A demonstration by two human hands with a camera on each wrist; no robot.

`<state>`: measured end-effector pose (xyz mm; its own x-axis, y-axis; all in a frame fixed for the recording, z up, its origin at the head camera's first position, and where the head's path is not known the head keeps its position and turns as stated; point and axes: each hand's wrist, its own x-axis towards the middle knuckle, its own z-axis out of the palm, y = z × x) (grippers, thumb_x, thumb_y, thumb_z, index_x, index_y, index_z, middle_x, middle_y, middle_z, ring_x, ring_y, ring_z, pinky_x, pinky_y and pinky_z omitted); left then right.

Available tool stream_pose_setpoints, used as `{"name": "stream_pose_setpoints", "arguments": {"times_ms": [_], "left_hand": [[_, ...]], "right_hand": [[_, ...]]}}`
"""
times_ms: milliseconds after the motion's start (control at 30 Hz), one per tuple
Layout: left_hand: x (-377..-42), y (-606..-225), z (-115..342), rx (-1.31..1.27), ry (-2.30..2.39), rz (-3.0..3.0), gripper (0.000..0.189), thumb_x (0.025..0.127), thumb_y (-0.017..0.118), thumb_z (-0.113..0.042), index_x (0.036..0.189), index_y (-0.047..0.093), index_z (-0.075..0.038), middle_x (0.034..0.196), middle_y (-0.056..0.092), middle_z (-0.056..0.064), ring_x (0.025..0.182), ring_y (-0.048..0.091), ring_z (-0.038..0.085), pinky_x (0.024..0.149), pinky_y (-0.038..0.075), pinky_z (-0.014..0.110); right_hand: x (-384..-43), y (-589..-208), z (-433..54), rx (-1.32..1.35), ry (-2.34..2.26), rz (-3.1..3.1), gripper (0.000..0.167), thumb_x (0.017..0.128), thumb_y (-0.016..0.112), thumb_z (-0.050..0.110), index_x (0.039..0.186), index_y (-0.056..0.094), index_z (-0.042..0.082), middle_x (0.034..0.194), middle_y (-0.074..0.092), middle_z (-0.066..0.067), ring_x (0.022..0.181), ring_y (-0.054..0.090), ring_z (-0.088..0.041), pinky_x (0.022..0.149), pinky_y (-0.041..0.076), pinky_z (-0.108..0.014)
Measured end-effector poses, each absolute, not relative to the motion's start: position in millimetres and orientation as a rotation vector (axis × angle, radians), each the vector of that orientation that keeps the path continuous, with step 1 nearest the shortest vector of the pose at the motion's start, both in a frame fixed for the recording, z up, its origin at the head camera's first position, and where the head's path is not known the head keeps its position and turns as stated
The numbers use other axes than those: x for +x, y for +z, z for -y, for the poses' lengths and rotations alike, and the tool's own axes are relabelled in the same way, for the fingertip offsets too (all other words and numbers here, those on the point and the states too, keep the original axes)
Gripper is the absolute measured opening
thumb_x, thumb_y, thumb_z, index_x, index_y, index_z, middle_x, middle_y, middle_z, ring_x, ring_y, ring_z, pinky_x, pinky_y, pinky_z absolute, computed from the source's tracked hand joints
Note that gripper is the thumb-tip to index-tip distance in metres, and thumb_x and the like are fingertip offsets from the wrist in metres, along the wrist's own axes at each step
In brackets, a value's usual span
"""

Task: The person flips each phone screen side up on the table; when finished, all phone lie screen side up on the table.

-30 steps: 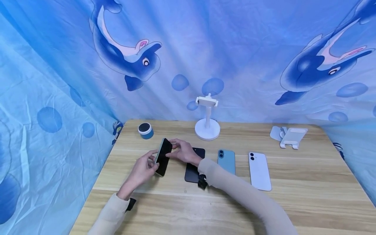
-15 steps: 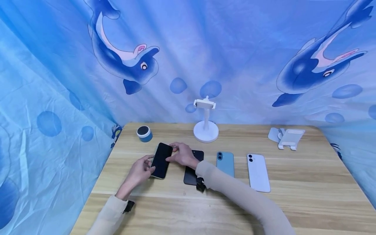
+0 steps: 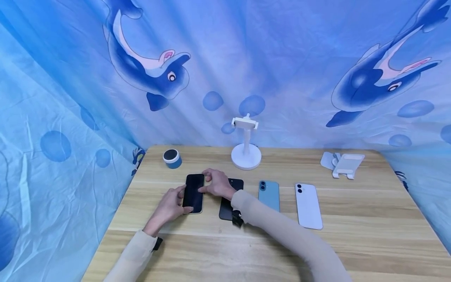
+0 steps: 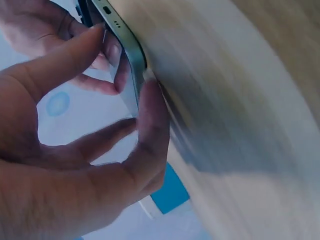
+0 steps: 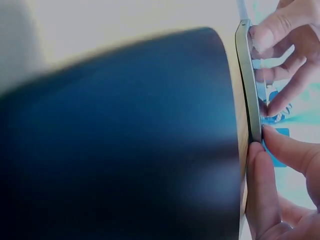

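A smartphone (image 3: 193, 194) with a black screen facing up lies flat, or nearly so, at the left of the table. Its pale green side edge (image 4: 131, 47) shows in the left wrist view. My left hand (image 3: 170, 205) grips its left side, thumb over the lower screen corner and fingers along the edge. The right hand (image 3: 218, 184) pinches its upper right edge between thumb and fingers; the right wrist view shows this edge (image 5: 251, 85) close to the tabletop. Beneath the right wrist lies a black phone (image 3: 225, 207), partly covered by the arm.
A blue phone (image 3: 269, 194), partly behind the right sleeve, and a white phone (image 3: 309, 205) lie camera side up. Behind them stand a white phone stand (image 3: 246, 156), a folding stand (image 3: 347, 165) and a blue jar-like container (image 3: 172, 159). A dolphin curtain (image 3: 289, 78) borders the table (image 3: 225, 250).
The smartphone has gone from tilted on its side to screen up, and turned straighter. Both hands have kept hold of it. The left thumb has slid onto its lower screen corner.
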<state>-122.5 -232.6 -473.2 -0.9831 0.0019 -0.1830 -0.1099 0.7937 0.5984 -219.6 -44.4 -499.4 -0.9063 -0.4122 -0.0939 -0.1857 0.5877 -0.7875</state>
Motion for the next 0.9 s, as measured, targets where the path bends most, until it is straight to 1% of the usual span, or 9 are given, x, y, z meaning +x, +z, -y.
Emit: {"name": "stream_pose_setpoints", "arguments": {"times_ms": [100,300,500,800,900], "left_hand": [[-123.1,-475.0,233.4,-0.11,0.959,-2.789,0.091,0.078,0.091,-0.017,0.154,0.045,0.002,0.11,0.057,0.015,0.089,0.052,0.022,0.079,0.042,0.032],[-124.2,-476.9,237.5,-0.125,1.042,-2.745,0.09,0.076,0.092,-0.013,0.152,0.047,0.001,0.111,0.057,0.014,0.091,0.055,0.021,0.081,0.043,0.031],[-127.3,-476.6,238.3,-0.116,1.034,-2.74,0.089,0.077,0.091,-0.013,0.153,0.046,0.0,0.116,0.056,0.014,0.093,0.056,0.021,0.082,0.043,0.031],[-131.0,-476.7,239.2,-0.101,1.009,-2.724,0.088,0.08,0.09,-0.014,0.154,0.045,-0.001,0.116,0.055,0.014,0.092,0.055,0.021,0.081,0.043,0.032],[-132.0,-477.2,240.0,-0.099,1.005,-2.724,0.087,0.08,0.09,-0.014,0.154,0.046,-0.002,0.115,0.054,0.013,0.092,0.054,0.021,0.081,0.043,0.032]], "right_hand": [[-219.5,-498.8,44.9,-0.483,-1.208,-2.56,0.064,0.081,0.091,0.028,0.138,0.065,0.015,0.105,0.068,-0.004,0.089,0.057,-0.017,0.09,0.052,-0.037],[-217.9,-498.6,44.8,-0.458,-1.213,-2.556,0.063,0.082,0.091,0.028,0.138,0.065,0.015,0.105,0.068,-0.004,0.089,0.058,-0.017,0.091,0.053,-0.038],[-218.3,-499.0,44.0,-0.446,-1.236,-2.547,0.063,0.082,0.091,0.028,0.138,0.065,0.015,0.104,0.068,-0.004,0.088,0.059,-0.018,0.089,0.054,-0.038],[-216.7,-500.7,43.0,-0.403,-1.273,-2.548,0.062,0.08,0.092,0.027,0.135,0.066,0.014,0.101,0.069,-0.005,0.086,0.059,-0.018,0.088,0.054,-0.038],[-215.4,-501.2,43.5,-0.39,-1.295,-2.542,0.063,0.08,0.092,0.026,0.135,0.066,0.013,0.098,0.07,-0.004,0.085,0.061,-0.018,0.089,0.055,-0.039]]}}
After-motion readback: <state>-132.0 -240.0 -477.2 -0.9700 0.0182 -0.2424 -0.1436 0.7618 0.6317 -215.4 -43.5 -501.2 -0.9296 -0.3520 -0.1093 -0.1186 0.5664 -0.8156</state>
